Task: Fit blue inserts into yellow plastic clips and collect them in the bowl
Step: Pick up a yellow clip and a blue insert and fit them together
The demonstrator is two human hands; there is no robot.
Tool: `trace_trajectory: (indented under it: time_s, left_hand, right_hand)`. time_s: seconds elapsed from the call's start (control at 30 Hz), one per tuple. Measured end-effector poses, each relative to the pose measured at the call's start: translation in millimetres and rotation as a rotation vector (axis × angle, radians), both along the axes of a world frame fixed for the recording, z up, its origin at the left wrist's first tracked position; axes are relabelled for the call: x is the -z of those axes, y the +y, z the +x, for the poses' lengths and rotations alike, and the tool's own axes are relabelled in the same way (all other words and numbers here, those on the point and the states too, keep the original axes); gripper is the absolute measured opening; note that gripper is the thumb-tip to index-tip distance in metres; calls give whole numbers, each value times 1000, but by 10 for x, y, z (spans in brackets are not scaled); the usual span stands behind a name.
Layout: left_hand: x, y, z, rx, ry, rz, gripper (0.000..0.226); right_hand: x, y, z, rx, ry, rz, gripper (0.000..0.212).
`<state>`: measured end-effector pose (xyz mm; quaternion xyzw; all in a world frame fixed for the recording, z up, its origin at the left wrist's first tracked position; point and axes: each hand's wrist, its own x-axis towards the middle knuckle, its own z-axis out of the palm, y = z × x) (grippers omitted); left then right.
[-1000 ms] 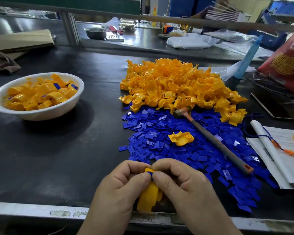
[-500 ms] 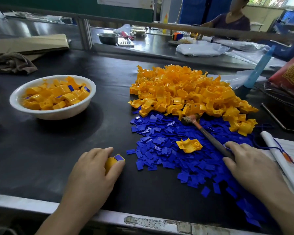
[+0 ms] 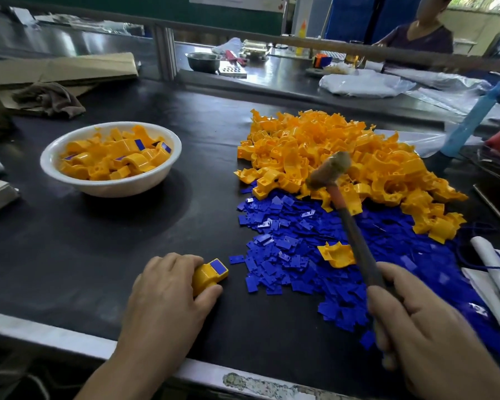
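The right hand (image 3: 422, 336), which half a second earlier had only reached the handle lying across the blue pieces, had lifted the small worn-headed hammer (image 3: 355, 235) clear of them. Its fingers were wrapped round the lower handle, and the head was raised and tilted over the near edge of the heap of loose yellow clips (image 3: 344, 151). The left hand (image 3: 168, 295) had stayed put near the front edge of the black tabletop (image 3: 98, 255). Its fingers and thumb were clamped round a yellow plastic clip (image 3: 207, 280) resting on the surface, its flat blue insert (image 3: 217, 267) facing up at the exposed end. Between the hands lay the spread of loose blue inserts (image 3: 289, 226), with one stray yellow clip (image 3: 334, 255) lying on it beside the handle. The raised hammer suggested the insert was only seated by hand and about to be tapped home, a blow that would have to land close to the gripping fingers. The white bowl (image 3: 107, 189), well apart at the far left, already held finished clips; this one had not yet joined them.
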<state>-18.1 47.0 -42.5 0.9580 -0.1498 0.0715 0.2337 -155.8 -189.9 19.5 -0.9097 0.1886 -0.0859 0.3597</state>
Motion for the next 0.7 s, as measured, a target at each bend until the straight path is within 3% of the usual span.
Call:
trace_trajectory:
  time_s: [0.13, 0.37, 0.53, 0.6, 0.67, 0.7]
  left_hand:
    - [-17, 5, 5, 15, -3, -31, 38]
    - [2, 20, 24, 37, -24, -58, 35]
    - [37, 21, 27, 28, -49, -55, 35]
    - [55, 17, 33, 28, -46, -38, 35]
    - [57, 19, 38, 30, -47, -34, 34]
    - [54, 21, 40, 29, -47, -37, 34]
  right_hand:
    - [157, 260, 11, -158, 50, -106, 36]
    - [185, 444, 64, -307, 199, -284, 43]
    - [179, 450, -54, -304, 22, -225, 42]
    - [260, 423, -61, -271, -121, -333, 46]
    - [193, 516, 38, -331, -117, -560, 55]
    - [164, 577, 58, -324, -99, -497, 57]
